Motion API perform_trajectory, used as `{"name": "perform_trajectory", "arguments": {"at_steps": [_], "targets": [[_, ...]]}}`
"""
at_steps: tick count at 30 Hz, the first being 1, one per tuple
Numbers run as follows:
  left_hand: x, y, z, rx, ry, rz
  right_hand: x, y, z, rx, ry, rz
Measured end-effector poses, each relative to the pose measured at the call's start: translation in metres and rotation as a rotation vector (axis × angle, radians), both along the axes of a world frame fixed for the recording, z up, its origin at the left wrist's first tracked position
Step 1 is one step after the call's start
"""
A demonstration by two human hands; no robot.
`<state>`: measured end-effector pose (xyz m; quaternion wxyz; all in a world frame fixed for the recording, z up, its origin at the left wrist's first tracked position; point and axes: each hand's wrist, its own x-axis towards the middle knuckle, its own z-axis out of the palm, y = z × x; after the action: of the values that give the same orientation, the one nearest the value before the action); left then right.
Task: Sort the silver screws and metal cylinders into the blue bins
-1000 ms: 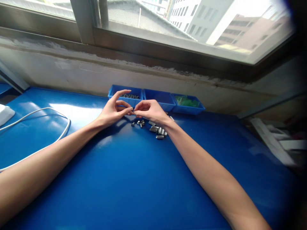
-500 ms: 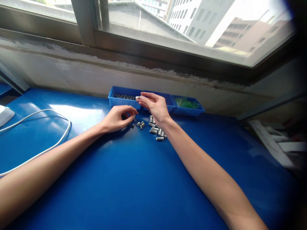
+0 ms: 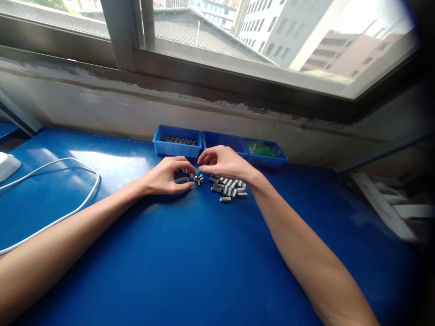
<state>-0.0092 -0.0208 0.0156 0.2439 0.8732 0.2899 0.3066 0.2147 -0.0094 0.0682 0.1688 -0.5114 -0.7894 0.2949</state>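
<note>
My left hand [image 3: 170,175] rests at the left of a small cluster of shiny metal screws [image 3: 199,179], its thumb and fingertips apart and curved around the cluster's near side. Just above and right of those screws hovers my right hand [image 3: 226,162], thumb and index finger apart with nothing visible between them. A pile of silver metal cylinders [image 3: 231,186] lies on the blue table below my right wrist, partly covered by the hand. A small dark piece beside my left fingertips is too small to make out.
Behind my hands, along the wall, stand a blue bin [image 3: 176,147] of small dark parts, a middle blue bin [image 3: 222,139], and a blue bin [image 3: 267,158] holding green material. A white cable [image 3: 91,181] loops across the table at left, near a white device [image 3: 8,165].
My right hand has come down and back from the bins to the screws, and the small shiny piece at its fingertips no longer shows. My left fingers have spread closer around the screws.
</note>
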Motion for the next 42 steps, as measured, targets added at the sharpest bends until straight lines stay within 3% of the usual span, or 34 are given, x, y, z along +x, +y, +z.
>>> {"name": "perform_trajectory", "arguments": {"at_steps": [3,8,13,19,25,33,37,42], "targets": [[0.0,0.002,-0.002,0.005,0.006,-0.012,0.002,-0.005,0.007,-0.011,-0.186,0.101],[0.0,0.004,-0.002,-0.031,-0.011,0.036,-0.008,-0.008,0.003,-0.013,-0.244,0.137],[0.001,0.003,-0.004,-0.075,-0.05,0.091,-0.015,-0.008,-0.001,-0.008,-0.217,0.081],[-0.002,0.009,-0.012,-0.292,-0.257,0.144,-0.011,-0.006,-0.003,0.024,-0.183,0.078],[-0.005,0.012,-0.004,-0.452,-0.373,0.18,-0.009,-0.004,-0.002,0.086,-0.074,0.071],[-0.01,0.021,-0.009,-0.59,-0.706,0.208,-0.013,0.0,-0.008,0.242,0.107,-0.083],[-0.005,0.022,-0.001,-0.58,-0.794,0.213,-0.006,0.0,-0.019,0.263,0.155,-0.046],[0.001,0.022,0.017,-0.418,-0.738,0.329,0.001,-0.016,-0.041,0.46,0.11,-0.018]]}}
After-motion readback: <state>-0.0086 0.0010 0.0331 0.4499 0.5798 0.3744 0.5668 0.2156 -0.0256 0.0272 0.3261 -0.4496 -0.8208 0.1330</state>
